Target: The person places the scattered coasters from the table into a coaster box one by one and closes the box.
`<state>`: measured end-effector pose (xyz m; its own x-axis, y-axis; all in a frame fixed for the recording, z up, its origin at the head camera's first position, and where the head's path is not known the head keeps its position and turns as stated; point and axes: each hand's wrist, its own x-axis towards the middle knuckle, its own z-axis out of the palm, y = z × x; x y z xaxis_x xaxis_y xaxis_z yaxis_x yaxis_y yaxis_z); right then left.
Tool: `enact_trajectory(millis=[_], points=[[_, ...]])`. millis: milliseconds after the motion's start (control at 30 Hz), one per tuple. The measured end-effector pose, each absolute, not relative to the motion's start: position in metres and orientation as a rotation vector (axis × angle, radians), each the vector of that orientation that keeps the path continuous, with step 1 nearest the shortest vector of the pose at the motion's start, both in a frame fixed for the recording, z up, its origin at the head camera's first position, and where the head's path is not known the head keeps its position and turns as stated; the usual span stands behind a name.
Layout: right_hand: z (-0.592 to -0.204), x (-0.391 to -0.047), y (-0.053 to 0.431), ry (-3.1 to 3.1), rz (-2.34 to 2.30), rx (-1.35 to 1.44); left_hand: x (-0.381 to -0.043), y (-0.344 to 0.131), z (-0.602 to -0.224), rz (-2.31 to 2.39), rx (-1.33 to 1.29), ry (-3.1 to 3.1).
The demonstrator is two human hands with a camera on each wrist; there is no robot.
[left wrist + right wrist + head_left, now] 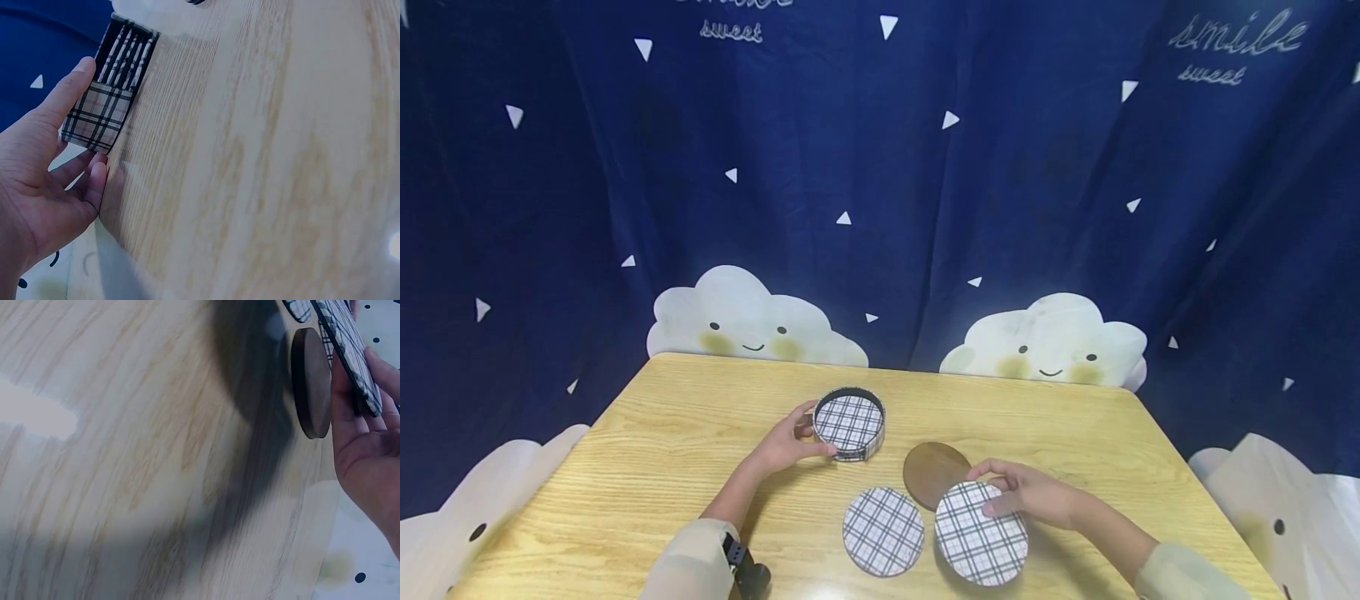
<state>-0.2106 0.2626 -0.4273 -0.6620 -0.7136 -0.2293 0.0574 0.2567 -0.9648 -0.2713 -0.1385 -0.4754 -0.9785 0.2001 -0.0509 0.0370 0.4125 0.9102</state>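
Note:
At the middle of the table, my left hand (786, 442) grips a round plaid coaster holder (867, 454) by its side, thumb near the front and fingers behind. The left wrist view shows the holder's plaid wall (94, 119) and an open slot with several thin edges stacked inside. My right hand (1033, 493) pinches a round plaid coaster (981, 546), thumb on its face and fingers beneath. In the right wrist view this coaster (350, 350) is tilted and dark-edged. Between the hands lie another plaid coaster (883, 532) and a brown round disc (934, 473), partly overlapped by the held coaster.
The light wooden table (700, 400) runs back to a dark blue curtain (880, 167) with white triangles and smiling clouds. A black band with a round dark piece (747, 571) is on the left wrist.

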Motion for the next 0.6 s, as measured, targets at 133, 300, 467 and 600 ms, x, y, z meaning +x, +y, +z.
enact_trajectory(millis=[133,300,467,600], points=[[-0.427,-0.214,0.260,1.837,-1.494,-0.603,-0.271,-0.138,-0.475,1.619,0.200,2.501],[-0.428,-0.218,0.257,1.799,-1.533,-0.584,-0.270,-0.138,-0.473,1.622,0.191,2.496],[-0.429,-0.220,0.251,1.801,-1.564,-0.536,-0.270,-0.138,-0.472,1.625,0.208,2.499],[-0.429,-0.222,0.245,1.824,-1.600,-0.497,-0.270,-0.138,-0.473,1.622,0.206,2.502]])
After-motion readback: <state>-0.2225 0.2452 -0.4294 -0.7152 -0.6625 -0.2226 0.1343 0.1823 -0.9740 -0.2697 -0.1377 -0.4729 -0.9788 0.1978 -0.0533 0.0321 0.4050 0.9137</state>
